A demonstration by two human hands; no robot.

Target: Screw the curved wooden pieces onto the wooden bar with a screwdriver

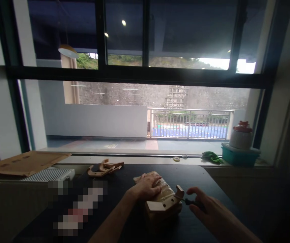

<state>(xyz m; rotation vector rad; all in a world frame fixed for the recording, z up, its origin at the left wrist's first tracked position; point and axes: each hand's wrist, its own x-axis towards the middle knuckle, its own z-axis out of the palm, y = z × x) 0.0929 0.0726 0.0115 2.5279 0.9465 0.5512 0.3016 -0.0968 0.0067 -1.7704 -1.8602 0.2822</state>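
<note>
My left hand (147, 185) lies flat, fingers stretched, on a block wrapped in clear plastic (166, 189), light brown underneath. A curved wooden hook (169, 203) with dark holes rests at the block's near right end, one end curling up. In my right hand (205, 204) is a black-handled tool with a thin shaft (189, 201), its handle partly hidden by the fingers. The shaft points left and reaches the hook's right side; whether its tip is inside a hole I cannot tell. My right index finger is raised off the handle.
More curved wooden hooks (104, 168) lie in a pile at the dark table's (198, 177) far left. A blurred-out patch covers the left side. Along the sill are a tape roll (176, 159), a green cloth (212, 157) and a teal box (240, 156) bearing a white jar (240, 137). Brown paper (26, 162) lies left.
</note>
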